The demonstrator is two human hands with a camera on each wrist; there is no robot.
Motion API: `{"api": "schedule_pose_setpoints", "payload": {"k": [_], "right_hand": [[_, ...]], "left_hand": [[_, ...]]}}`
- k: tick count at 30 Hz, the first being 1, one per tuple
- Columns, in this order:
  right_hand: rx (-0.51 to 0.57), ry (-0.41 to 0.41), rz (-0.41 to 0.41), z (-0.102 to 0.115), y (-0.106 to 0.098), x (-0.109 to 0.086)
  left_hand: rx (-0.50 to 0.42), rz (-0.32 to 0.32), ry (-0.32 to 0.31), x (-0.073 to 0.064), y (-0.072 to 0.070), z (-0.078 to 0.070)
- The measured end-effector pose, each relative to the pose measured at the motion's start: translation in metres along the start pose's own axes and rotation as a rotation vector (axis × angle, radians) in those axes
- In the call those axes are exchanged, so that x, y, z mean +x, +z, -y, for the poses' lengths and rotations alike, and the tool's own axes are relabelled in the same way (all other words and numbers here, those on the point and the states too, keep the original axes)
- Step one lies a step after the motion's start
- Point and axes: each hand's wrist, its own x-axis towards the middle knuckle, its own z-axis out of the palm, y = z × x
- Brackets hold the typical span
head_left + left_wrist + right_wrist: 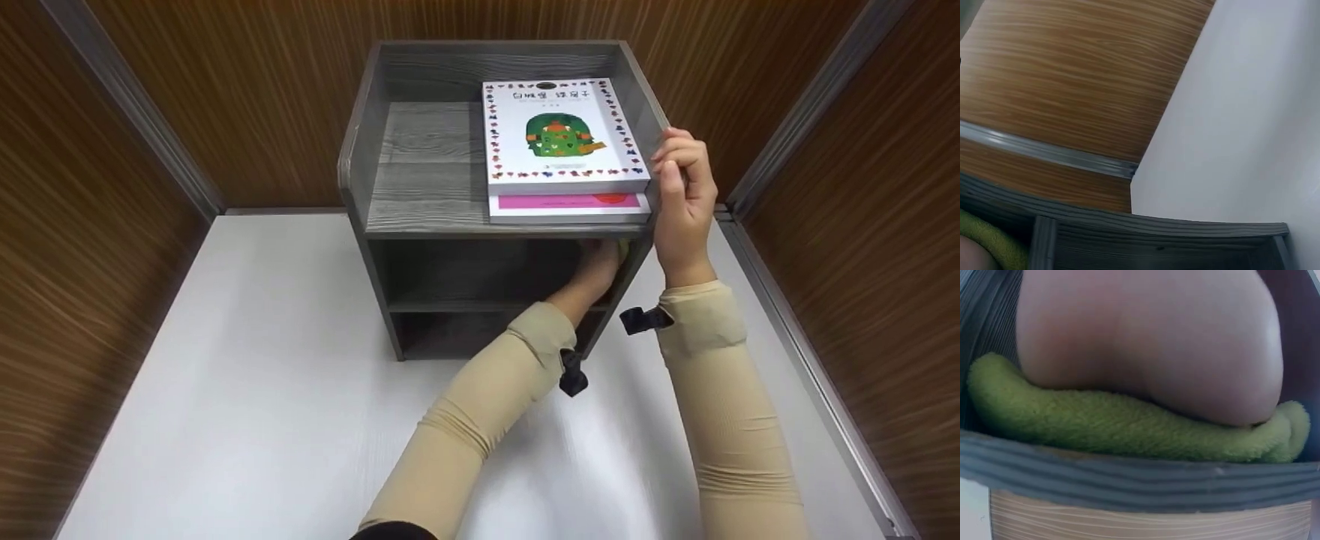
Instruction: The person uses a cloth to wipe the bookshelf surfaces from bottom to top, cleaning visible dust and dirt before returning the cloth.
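My left hand (600,264) reaches into the upper compartment of a grey wood-grain shelf unit (431,142). In the right wrist view that hand lies against a fuzzy green cloth (1100,422) along the inner side of the side panel (1129,472). Its fingers are hidden, so their curl does not show. A small part of the cloth also appears at the lower left of the left wrist view. Higher up, my right hand (684,206) grips the top edge of the right side panel, fingers curled over it and thumb on the near side.
On the unit's top, at the right, lie two stacked books: one white with a green backpack picture (562,139), over one with a pink cover (547,204). Below is a lower compartment (457,334). Brown wood-grain walls (300,97) surround the white floor (247,375).
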Motion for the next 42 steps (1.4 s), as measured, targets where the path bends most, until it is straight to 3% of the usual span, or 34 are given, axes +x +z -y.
{"api": "schedule_pose_setpoints", "payload": {"k": [4,8,11,15,20,23,27,31,34,36,39,42], "right_hand": [[0.007,-0.007,-0.012,0.001,-0.001,0.001],[-0.003,-0.01,-0.014,0.003,-0.004,0.003],[-0.017,0.007,0.002,0.005,-0.007,0.003],[-0.028,0.04,0.047,0.006,-0.014,0.004],[-0.039,0.108,0.153,0.013,-0.028,0.006],[-0.103,0.144,0.25,0.019,-0.039,0.009],[-0.264,0.148,0.396,0.028,-0.048,0.017],[-0.39,0.115,0.493,0.035,-0.05,0.024],[-0.422,0.101,0.515,0.036,-0.048,0.025],[-0.418,0.08,0.508,0.035,-0.046,0.025],[-0.39,0.053,0.466,0.031,-0.043,0.024],[-0.343,0.074,0.405,0.025,-0.042,0.022]], "left_hand": [[-0.007,0.061,0.049,-0.009,0.0,0.004],[0.068,0.139,0.108,-0.021,0.0,0.005],[0.122,0.179,0.192,-0.026,0.0,0.007],[0.087,0.197,0.268,-0.034,0.0,0.011],[0.0,0.249,0.254,-0.045,0.0,0.015],[-0.015,0.258,0.246,-0.045,0.001,0.015],[0.025,0.234,0.212,-0.041,0.001,0.014],[0.122,0.219,0.213,-0.032,-0.003,0.009],[0.134,0.177,0.174,-0.023,-0.006,0.008],[0.09,0.142,0.162,-0.014,-0.007,0.008],[-0.005,0.097,0.146,-0.003,-0.009,0.011],[-0.024,0.096,0.14,0.001,-0.011,0.014]]}}
